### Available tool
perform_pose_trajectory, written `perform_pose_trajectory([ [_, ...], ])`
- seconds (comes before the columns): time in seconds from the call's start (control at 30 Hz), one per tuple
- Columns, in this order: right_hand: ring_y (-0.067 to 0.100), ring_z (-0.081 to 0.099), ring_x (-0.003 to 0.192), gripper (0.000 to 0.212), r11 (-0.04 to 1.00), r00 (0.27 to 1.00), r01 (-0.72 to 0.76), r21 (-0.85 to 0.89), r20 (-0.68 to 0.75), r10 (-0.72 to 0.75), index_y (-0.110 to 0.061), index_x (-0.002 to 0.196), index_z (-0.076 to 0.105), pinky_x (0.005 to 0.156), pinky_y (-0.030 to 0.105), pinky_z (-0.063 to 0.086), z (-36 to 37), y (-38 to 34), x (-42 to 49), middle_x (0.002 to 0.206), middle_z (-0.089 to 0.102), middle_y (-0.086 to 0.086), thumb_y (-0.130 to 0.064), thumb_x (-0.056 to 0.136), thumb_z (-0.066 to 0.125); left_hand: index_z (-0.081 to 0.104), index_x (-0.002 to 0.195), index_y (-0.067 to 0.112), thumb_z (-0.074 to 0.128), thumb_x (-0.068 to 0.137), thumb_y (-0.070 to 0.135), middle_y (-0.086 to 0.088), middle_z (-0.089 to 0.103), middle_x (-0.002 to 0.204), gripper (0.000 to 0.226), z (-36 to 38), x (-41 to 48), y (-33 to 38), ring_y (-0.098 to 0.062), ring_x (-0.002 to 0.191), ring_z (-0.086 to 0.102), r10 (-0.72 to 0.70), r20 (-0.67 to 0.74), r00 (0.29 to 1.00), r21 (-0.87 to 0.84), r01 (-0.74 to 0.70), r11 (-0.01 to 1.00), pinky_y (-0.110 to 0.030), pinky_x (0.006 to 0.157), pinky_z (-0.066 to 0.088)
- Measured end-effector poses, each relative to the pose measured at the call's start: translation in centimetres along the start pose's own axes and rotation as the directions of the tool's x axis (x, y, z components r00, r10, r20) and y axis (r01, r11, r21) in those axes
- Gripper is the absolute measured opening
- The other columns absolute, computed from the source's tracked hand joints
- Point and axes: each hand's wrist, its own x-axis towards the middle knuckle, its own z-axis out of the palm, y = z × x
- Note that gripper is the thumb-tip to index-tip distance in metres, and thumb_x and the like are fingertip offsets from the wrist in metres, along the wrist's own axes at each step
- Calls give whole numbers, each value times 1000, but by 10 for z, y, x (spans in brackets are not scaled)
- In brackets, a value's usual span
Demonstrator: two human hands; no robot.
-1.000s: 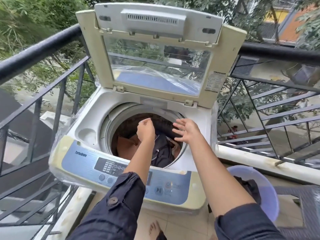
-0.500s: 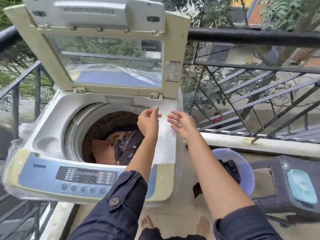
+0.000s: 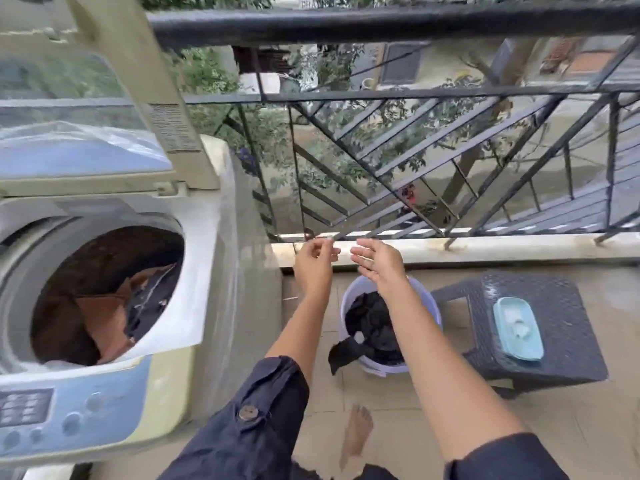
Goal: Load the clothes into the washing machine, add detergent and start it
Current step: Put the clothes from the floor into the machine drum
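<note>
Dark clothes (image 3: 367, 322) sit heaped in the lavender bucket (image 3: 381, 368) on the floor, right under your right forearm. Both grips are empty: right hand (image 3: 379, 263) flat-fingered, left hand (image 3: 316, 262) loosely curled round nothing, both over the bucket's far rim. The right is nearer the heap, so reach straight down. The washing machine (image 3: 194, 271), lid up, is to your left.

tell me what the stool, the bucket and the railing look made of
Stool: probably moulded plastic, matte dark grey, with a woven rattan-like texture.
Bucket: plastic, smooth lavender, with a thin even rim.
Railing: likely metal, painted black, with thin straight bars.
</note>
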Motion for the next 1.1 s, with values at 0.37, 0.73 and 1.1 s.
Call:
perform_pose_trajectory([
  [0.37,23,61,98,16,996,971,-63,67,-228,76,-16,98,60,62,20,38,-138,43,102,113,63,13,-24,95,46,60,94,16,48,96,33,-2,69,104,22,122,16,-97,-20,98,62,-161,140,977,318,110,942,-32,86,44],
  [0.73,19,54,84,21,992,904,-128,-2,-412,116,-4,89,66,64,25,36,-240,215,292,95,64,19,-22,91,55,55,119,13,34,101,32,6,55,84,33,196,110,-311,-4,68,44,-242,118,963,490,156,858,-22,70,34],
  [1.1,36,-3,146,145,779,860,-467,-418,-422,288,-37,145,-21,115,58,17,-259,352,410,158,-15,9,-66,46,81,50,134,16,33,101,37,-2,48,140,42,248,156,-502,-23,128,45,-510,379,772,555,252,793,-32,104,34],
])
